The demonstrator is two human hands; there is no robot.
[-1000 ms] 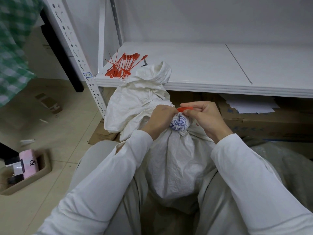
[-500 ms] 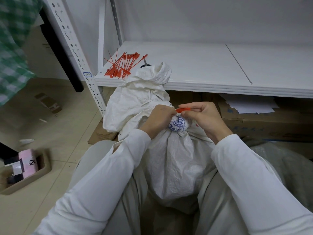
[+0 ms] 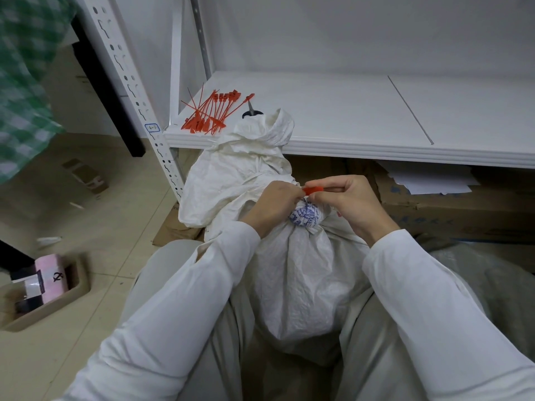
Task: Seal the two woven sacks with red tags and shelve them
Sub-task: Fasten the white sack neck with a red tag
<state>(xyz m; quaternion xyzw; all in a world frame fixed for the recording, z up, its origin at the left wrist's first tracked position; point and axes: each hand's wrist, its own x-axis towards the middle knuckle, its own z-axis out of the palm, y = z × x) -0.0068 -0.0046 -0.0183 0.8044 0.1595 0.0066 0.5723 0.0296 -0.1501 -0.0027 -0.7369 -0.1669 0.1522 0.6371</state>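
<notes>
A white woven sack [image 3: 304,279] stands between my knees, its gathered neck [image 3: 305,217] showing blue print. My left hand [image 3: 272,202] and my right hand [image 3: 351,198] meet just above that neck, both pinching one red tag [image 3: 315,189] held level between them. A second white woven sack [image 3: 240,172] leans behind it against the shelf's front edge, its top folded over. A pile of spare red tags [image 3: 211,117] lies on the left end of the white shelf [image 3: 362,117].
Black-handled scissors [image 3: 252,111] lie on the shelf, partly hidden by the rear sack. Cardboard boxes [image 3: 451,204] with papers sit under the shelf. A perforated upright [image 3: 130,82] stands left. A beige tray [image 3: 58,296] with small boxes sits on the tiled floor.
Both hands stay at the sack's neck on the red tag. My right fingers have shifted slightly along the tag; the sacks have not moved.
</notes>
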